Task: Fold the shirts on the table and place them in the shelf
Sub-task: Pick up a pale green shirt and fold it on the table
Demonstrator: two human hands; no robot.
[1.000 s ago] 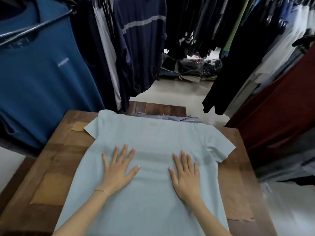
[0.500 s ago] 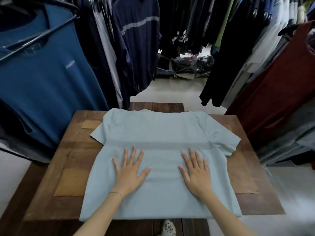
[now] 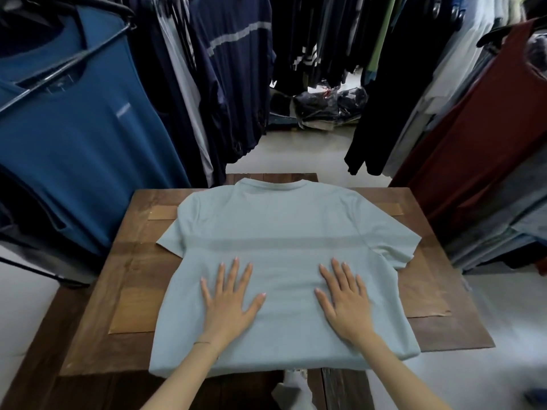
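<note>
A pale grey-green T-shirt (image 3: 284,220) lies spread flat on the wooden table (image 3: 130,270), collar at the far edge, both short sleeves out to the sides, a faint darker band across the chest. My left hand (image 3: 229,303) rests palm down on the lower left of the shirt, fingers apart. My right hand (image 3: 344,300) lies flat on the lower right, fingers apart as well. Neither hand grips the cloth. The hem hangs slightly over the near table edge. No shelf is in view.
Racks of hanging clothes crowd both sides: a blue T-shirt (image 3: 80,137) on the left, a rust-red garment (image 3: 473,128) on the right, dark garments (image 3: 236,69) behind. A narrow floor aisle (image 3: 296,155) runs beyond the table to bagged items (image 3: 328,106).
The view has pulled back and tilted up, so the whole shirt and its collar now show. Both hands have slid toward the hem while staying flat on the cloth.
</note>
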